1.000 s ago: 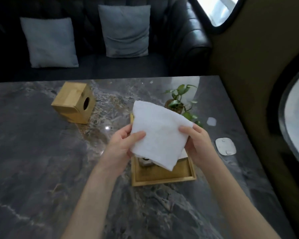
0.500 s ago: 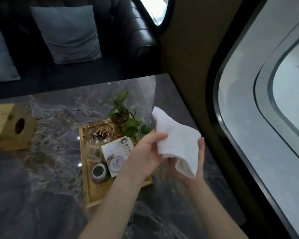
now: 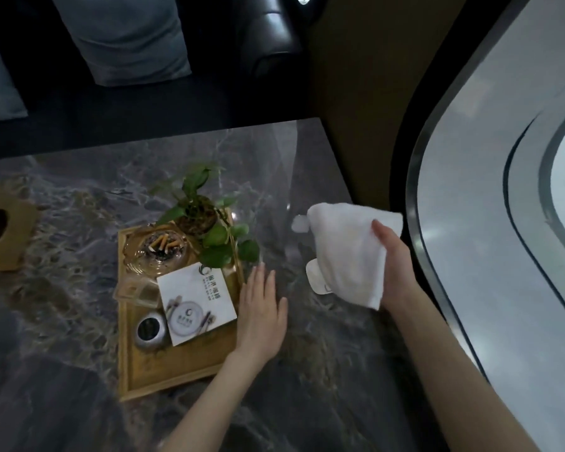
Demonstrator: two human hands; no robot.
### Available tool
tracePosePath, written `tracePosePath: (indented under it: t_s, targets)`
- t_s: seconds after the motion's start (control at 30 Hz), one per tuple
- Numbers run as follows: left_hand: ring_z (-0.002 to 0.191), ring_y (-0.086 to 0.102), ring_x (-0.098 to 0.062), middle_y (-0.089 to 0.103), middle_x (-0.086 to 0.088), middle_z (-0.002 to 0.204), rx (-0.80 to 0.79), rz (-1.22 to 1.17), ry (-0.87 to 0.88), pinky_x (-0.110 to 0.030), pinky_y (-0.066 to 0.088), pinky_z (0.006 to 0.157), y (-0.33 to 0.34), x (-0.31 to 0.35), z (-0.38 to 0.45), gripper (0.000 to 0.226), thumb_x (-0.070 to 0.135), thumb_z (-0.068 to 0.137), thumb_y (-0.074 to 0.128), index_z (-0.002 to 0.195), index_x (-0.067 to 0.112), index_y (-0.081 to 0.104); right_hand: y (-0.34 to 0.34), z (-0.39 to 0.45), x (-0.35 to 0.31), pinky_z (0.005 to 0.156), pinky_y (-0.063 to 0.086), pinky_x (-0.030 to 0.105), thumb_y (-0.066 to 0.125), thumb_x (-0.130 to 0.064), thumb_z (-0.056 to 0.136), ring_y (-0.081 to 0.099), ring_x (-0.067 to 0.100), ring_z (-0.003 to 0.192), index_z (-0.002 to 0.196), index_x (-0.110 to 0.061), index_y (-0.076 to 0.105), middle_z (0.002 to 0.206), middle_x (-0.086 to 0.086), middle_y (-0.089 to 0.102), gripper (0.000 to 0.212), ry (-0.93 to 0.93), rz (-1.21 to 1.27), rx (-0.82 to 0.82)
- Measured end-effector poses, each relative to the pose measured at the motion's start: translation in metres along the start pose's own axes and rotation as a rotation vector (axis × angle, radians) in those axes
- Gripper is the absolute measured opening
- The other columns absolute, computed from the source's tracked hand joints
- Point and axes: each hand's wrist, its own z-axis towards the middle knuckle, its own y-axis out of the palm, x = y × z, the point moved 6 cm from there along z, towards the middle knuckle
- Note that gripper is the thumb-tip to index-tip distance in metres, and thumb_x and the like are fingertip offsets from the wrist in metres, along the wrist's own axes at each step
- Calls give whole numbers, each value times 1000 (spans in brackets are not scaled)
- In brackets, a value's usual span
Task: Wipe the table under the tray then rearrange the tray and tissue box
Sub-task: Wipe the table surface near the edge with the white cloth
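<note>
Since approx half a sec ago the hands are splitting apart: both were bunched on the cloth, now only the right is carrying it.

Nearest, lower centre of frame, the left hand (image 3: 261, 316) is lying open, fingers together and flat, palm down, right at the tray's right rim; can't tell if it's touching the wood or just beside it. Looks like it's getting set to shove or lift the tray (image 3: 177, 375).

Right of centre, the right hand (image 3: 393, 265) is gripping the white cloth (image 3: 346, 252), which is hanging bunched above the table (image 3: 323, 370), partly covering two small white pads (image 3: 299, 222).

Tray is sitting left of centre, long axis running near-to-far w/ a slight tilt, short end toward the camera. It's carrying a small metal pot (image 3: 150, 331), a printed card (image 3: 196, 303), a clear glass piece, a glass ashtray (image 3: 155, 251) w/ butts, and a potted plant (image 3: 198, 218) at the far end.

Risk, as I judge it: tray's loaded, plant is tall and leafy, ashtray is full. A one-handed push at the rim could be tipping the plant or spilling ash onto the area meant for wiping. Cloth could also be dragging the pads off.

Far left edge, mid-height, the tissue box (image 3: 0, 233) is resting well apart from the tray, its oval opening facing the camera side.
</note>
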Motion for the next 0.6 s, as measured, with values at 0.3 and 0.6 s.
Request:
tracePosePath:
  t_s: [0.3,0.6]
  targets:
    - [142,8,-24,16,-13,153,57,291,-24,-41,1,114,16,-2,7,58,32,94,35,142,5,17,18,68,-55,67,41,20,40,-40,91,52,-3,75,107,-25,59,81,-18,56,28,-444,-892,93]
    - [135,32,-25,38,-14,145,41,304,-70,-50,17,109,14,-2,8,55,32,90,30,136,2,34,59,126,31,72,39,30,35,-40,92,49,11,74,69,-28,49,73,-5,54,29,-403,-1070,-182]
